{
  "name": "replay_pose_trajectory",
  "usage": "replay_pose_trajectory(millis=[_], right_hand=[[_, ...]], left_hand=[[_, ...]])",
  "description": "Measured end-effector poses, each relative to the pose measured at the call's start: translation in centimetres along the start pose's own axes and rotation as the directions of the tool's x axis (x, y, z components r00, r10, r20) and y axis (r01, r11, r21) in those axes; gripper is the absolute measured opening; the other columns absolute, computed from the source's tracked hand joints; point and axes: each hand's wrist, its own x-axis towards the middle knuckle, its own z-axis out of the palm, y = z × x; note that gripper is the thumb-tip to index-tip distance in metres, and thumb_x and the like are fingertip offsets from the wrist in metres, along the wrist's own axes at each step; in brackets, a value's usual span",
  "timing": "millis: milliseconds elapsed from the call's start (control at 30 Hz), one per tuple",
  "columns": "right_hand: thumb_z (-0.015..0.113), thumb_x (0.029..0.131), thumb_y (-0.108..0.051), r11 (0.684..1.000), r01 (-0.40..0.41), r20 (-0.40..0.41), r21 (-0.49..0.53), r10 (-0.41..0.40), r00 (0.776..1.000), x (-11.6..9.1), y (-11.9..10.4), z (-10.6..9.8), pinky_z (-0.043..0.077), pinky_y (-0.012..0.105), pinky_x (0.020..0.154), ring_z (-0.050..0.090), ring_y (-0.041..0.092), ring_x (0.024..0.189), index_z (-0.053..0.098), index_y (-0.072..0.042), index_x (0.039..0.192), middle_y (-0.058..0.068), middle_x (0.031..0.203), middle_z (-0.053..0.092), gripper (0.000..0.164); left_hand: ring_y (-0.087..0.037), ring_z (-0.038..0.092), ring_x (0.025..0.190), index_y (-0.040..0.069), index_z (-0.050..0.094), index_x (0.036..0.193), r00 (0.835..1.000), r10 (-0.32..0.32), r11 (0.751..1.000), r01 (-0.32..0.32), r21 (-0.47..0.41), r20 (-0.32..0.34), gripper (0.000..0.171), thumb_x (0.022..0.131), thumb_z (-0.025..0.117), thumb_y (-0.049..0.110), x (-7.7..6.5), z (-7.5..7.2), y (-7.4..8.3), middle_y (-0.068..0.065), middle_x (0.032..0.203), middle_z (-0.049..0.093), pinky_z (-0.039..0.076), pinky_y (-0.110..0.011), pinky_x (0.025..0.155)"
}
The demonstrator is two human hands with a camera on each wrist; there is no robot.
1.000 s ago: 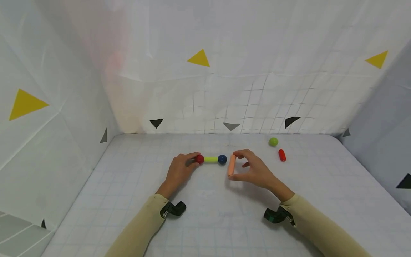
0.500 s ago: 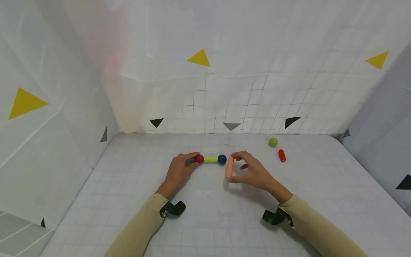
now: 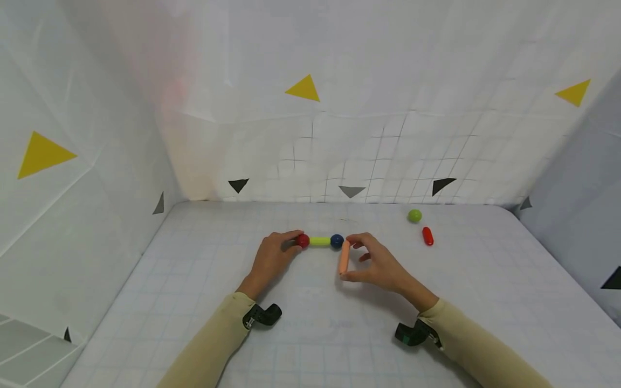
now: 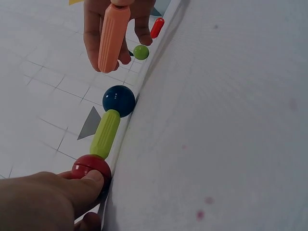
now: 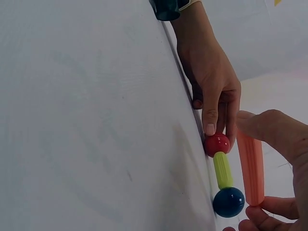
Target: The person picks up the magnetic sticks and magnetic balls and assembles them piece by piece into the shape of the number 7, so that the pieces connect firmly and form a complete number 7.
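Toward the back of the table lies a joined row: a red ball (image 3: 303, 240), a ribbed yellow-green rod (image 3: 319, 241) and a dark blue ball (image 3: 337, 241). My left hand (image 3: 271, 261) pinches the red ball between thumb and fingers at the row's left end. In the right hand (image 3: 385, 268) is a ribbed orange rod (image 5: 252, 168), pinched end to end between thumb and fingertips. Its far end is close to the blue ball in the head view, while the left wrist view shows a gap between rod and ball (image 4: 118, 101).
Farther right on the table lie a light green ball (image 3: 414, 216) and a short red rod (image 3: 428, 236), apart from each other. White sheeting with faint grid lines covers the table (image 3: 301, 334). White walls (image 3: 368, 64) with yellow and dark triangles rise at the back and sides.
My right hand has moved a little left and nearer with the orange rod, whose far end is now closer to the blue ball. The left hand stays on the red ball.
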Motion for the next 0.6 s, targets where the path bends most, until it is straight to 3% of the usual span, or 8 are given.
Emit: replay_pose_trajectory(millis=[600], right_hand=[[0.096,0.076,-0.031,1.0,-0.004,0.02,0.005,0.004,1.0,0.2,-0.2,1.4,0.054,0.045,0.092,0.051,0.031,0.12,0.052,-0.004,0.143,0.007,0.134,0.055,0.084]], left_hand=[[-0.024,0.059,0.121,0.023,0.071,0.138,1.0,-0.009,1.0,0.009,0.007,0.002,0.043,0.096,0.077,0.016,0.1,0.0,0.0,0.0,0.129,0.07,0.046,-0.046,0.105]])
